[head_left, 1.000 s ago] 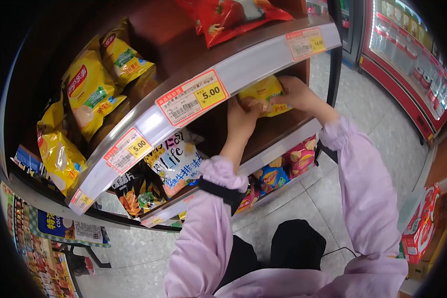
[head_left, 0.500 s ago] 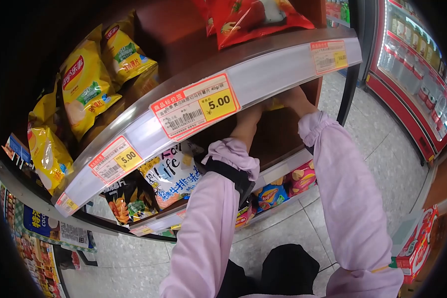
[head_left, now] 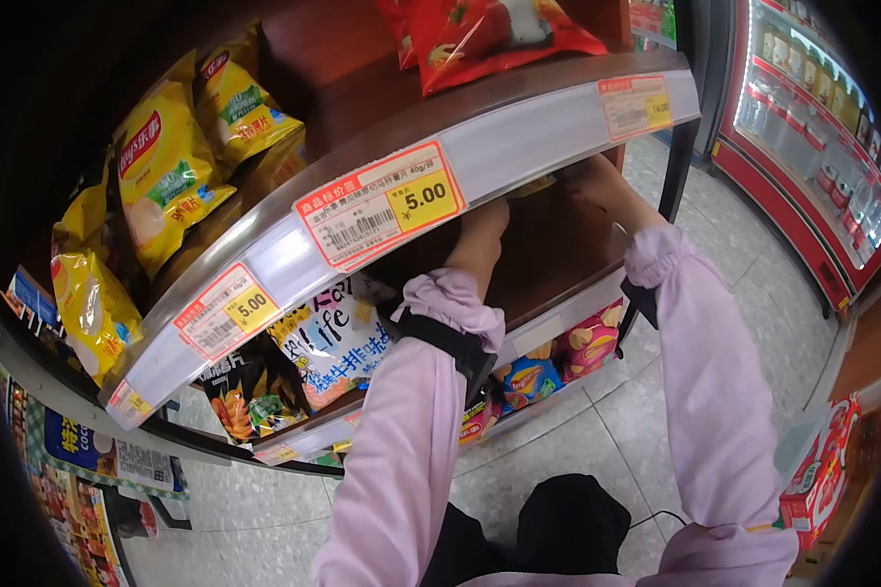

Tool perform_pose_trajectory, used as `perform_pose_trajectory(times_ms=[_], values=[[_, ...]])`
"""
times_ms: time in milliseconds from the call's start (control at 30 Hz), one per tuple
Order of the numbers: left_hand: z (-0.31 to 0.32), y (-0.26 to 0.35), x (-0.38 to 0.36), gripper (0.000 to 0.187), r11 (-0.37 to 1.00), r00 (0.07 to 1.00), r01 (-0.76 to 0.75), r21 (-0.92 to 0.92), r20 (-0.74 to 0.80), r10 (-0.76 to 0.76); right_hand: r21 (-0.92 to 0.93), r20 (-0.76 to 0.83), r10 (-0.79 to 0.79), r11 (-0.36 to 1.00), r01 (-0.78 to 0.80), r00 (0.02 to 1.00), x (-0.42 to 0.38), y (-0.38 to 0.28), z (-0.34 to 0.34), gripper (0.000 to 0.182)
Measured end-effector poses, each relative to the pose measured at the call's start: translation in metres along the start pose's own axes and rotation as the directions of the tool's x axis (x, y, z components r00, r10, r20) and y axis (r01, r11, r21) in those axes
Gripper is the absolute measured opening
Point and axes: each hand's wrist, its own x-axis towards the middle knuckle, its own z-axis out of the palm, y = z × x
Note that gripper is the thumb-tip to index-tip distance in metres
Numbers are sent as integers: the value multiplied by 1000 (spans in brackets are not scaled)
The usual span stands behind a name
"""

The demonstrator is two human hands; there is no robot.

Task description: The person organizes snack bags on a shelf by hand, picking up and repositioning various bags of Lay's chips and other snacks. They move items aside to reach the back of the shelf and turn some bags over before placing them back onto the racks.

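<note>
Both arms, in pink sleeves with black wristbands, reach under the upper shelf's edge (head_left: 519, 117). My left hand (head_left: 485, 230) is partly covered by that edge, so its fingers do not show. Farther right, my right hand (head_left: 594, 183) is in the shadow below the shelf, its fingers too dark to make out. A small yellow packet (head_left: 533, 186) shows between the hands, mostly hidden by the shelf lip. Left of my left arm, a white and blue snack bag (head_left: 335, 338) stands on the lower shelf (head_left: 548, 264).
Yellow chip bags (head_left: 166, 191) and a red bag (head_left: 499, 44) lie on the upper shelf. Blue (head_left: 529, 380) and pink (head_left: 589, 347) snack packs sit lower down. A red drinks cooler (head_left: 803, 127) is at right, above a red box (head_left: 820, 474).
My right hand and forearm have moved right, farther from my left hand. The yellow packet between them shows less brightly. The view has shifted slightly.
</note>
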Motion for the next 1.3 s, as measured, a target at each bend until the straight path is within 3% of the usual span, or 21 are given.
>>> perform_pose_trajectory(times_ms=[33,67,100,133,167,200,267,300,367,400,433,567,667,767,833,867,933,1000,1100,1167,1300], values=[[0,14,-12,39,997,994,81,3,71,-81,35,6,31,999,-31,1000,-5,1,-4,29],[0,10,-18,39,997,994,81,0,71,-80,15,-1,-92,996,92,996,-16,7,-7,31],[3,0,-21,44,991,1000,21,129,-4,-21,-7,-9,-215,977,215,976,-31,12,-7,33],[4,1,-30,50,965,996,-27,260,-74,48,-36,58,-164,985,166,985,-49,4,-10,32],[0,7,-45,53,939,991,-131,319,12,134,-68,127,-111,990,120,986,-70,-8,-13,32],[-5,18,-63,57,899,971,-238,369,102,215,-182,182,-187,958,220,965,-90,-16,-13,30],[-22,46,-101,56,848,933,-280,450,337,129,-290,318,-263,888,358,911,-128,-34,-12,26],[-33,57,-124,54,776,870,-420,471,451,197,-289,393,-274,870,400,878,-144,-47,-11,24],[-58,102,-159,48,737,731,-481,475,682,37,-235,504,-292,859,454,813,-172,-76,-6,22],[-70,119,-175,46,719,672,-537,441,739,48,-207,587,-250,873,441,770,-183,-99,-5,23],[-78,155,-186,43,778,612,-443,445,785,-100,-187,664,-207,885,427,719,-191,-123,-5,23],[-124,228,-211,38,731,476,-564,384,875,-92,-31,796,-248,894,447,553,-207,-205,3,25],[-158,271,-211,35,747,649,-557,362,752,119,104,752,-429,827,552,501,-195,-259,18,29],[-173,296,-198,29,743,894,-432,511,349,280,175,562,-620,737,653,549,-161,-287,54,29],[-198,286,-177,30,553,858,-482,680,237,455,91,526,-594,751,654,609,-126,-304,78,29],[-202,291,-175,30,547,857,-481,685,237,457,57,535,-539,792,608,651,-109,-310,90,31],[-208,295,-174,35,183,943,-147,972,82,323,-163,512,-551,691,704,659,-74,-318,111,34],[-213,287,-166,36,147,940,-137,980,81,332,-338,602,-207,809,481,771,-58,-339,127,39],[-215,281,-161,39,87,944,-136,987,103,315,-323,603,-124,865,384,788,-55,-352,146,50],[-214,281,-158,40,152,973,-97,984,62,222,-312,637,-82,882,354,766,-47,-353,160,51],[-219,273,-155,42,181,964,-149,972,102,245,-205,603,-67,950,236,795,-43,-359,169,49]])
